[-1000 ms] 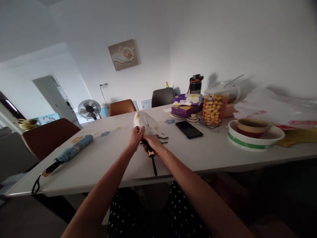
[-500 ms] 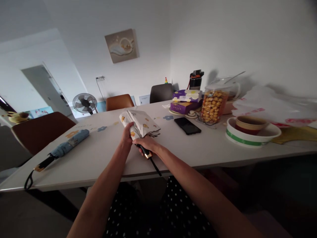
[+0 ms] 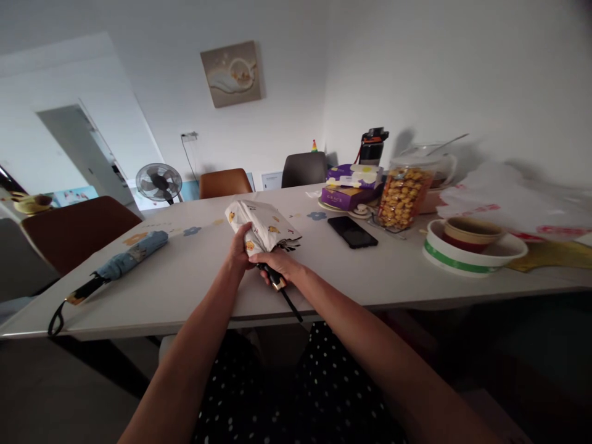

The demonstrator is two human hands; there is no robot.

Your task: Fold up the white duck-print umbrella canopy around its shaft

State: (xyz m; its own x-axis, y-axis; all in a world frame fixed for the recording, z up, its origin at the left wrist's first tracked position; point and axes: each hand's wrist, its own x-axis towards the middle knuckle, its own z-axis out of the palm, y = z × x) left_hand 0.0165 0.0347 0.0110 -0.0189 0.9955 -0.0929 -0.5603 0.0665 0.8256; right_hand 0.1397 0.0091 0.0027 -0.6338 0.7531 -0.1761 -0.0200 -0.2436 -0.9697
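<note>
A white folding umbrella [image 3: 261, 224] with small yellow prints lies over the near part of the white table [image 3: 185, 290]. My left hand [image 3: 241, 250] is wrapped round its loose canopy near the base. My right hand [image 3: 280, 265] is closed round the umbrella's black handle, whose gold ring and black wrist strap stick out toward me. The canopy is bunched and half folded, pointing away to the upper left.
A blue folded umbrella [image 3: 115, 266] lies at the table's left. A black phone [image 3: 352, 232], a purple box [image 3: 348, 193], a jar of snacks [image 3: 404, 196], a black bottle [image 3: 372, 144] and a green-banded bowl [image 3: 472, 249] stand to the right. Chairs line the far side.
The white umbrella's canopy has tipped over to the left and been gathered tighter in my left hand. My right hand has stayed on the handle.
</note>
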